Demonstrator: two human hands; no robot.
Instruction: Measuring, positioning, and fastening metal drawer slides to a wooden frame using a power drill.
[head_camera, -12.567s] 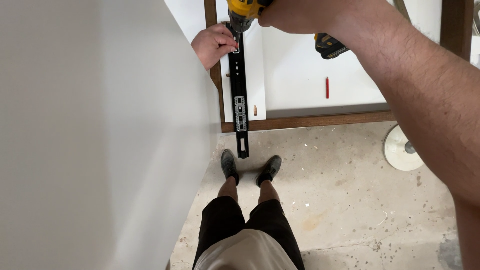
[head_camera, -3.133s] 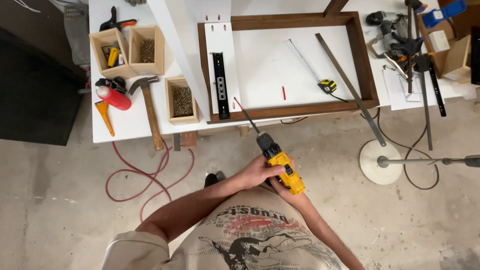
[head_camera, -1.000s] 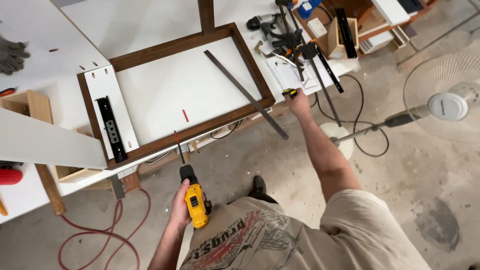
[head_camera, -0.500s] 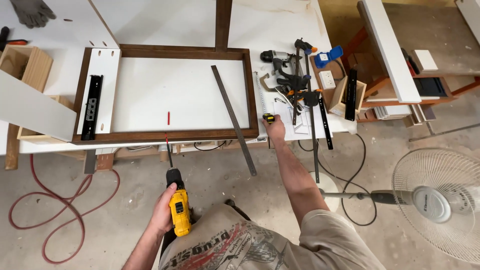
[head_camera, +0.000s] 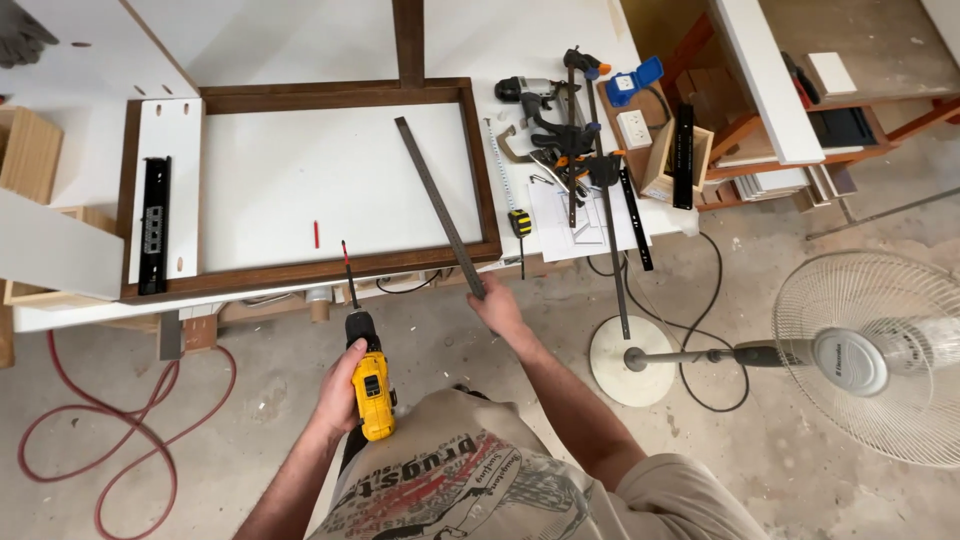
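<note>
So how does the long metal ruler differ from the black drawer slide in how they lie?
The metal ruler is grey and lies slanting across the brown wooden frame, its near end over the edge at the right hand; the black drawer slide lies straight on a white board, untouched. The ruler is longer and thinner. Both lie flat on the white workbench.

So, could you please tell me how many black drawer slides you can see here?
3. One drawer slide lies on the white panel inside the frame's left end; a second drawer slide lies across the small wooden box; a third drawer slide lies beside the clamps. Clutter may hide others.
</note>
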